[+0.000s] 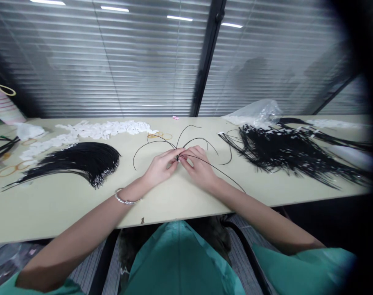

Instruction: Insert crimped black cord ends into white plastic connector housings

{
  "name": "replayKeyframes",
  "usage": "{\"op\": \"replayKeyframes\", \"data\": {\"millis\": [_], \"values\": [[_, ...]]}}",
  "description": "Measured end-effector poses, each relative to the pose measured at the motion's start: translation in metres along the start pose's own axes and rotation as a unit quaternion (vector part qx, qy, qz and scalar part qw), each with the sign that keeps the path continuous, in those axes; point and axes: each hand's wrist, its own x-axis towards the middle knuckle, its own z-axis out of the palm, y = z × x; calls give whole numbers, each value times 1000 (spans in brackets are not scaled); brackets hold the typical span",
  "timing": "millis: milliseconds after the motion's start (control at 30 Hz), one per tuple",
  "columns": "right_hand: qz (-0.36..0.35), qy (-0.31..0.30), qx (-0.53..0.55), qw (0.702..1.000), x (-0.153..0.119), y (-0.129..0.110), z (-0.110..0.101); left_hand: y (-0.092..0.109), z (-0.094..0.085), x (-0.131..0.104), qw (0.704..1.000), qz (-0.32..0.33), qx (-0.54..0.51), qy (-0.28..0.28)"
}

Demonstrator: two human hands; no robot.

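My left hand [162, 164] and my right hand [199, 166] meet over the middle of the table. Between their fingertips they pinch several thin black cords [189, 128], whose loose lengths fan out to the back, left and right. One cord runs over my right hand toward the table's front edge. Both hands are closed, and the gathered ends are partly hidden by the fingers. To the left lies a thick bundle of black cords [91, 157] with shiny tips. On the right a larger heap of black cords [275, 147] with small white pieces spreads out.
White small pieces [106, 129] lie in a long pile at the back left. Yellow rubber bands [163, 136] rest behind my hands, and more at far left. A clear plastic bag [256, 112] sits at the back right. A pink striped cup [3, 104] stands far left; blinds rise behind.
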Motion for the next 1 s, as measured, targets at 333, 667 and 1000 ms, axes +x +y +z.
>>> {"op": "replayKeyframes", "data": {"millis": [333,667,1000], "values": [[3,7,20,1000,-1,0,2,0,1,-1,999,-33,-29,-1],[15,-8,26,1000,-2,2,4,0,2,-2,999,-37,-35,1],[35,-21,43,998,-1,1,4,2,1,-1,997,-62,-45,-3]]}}
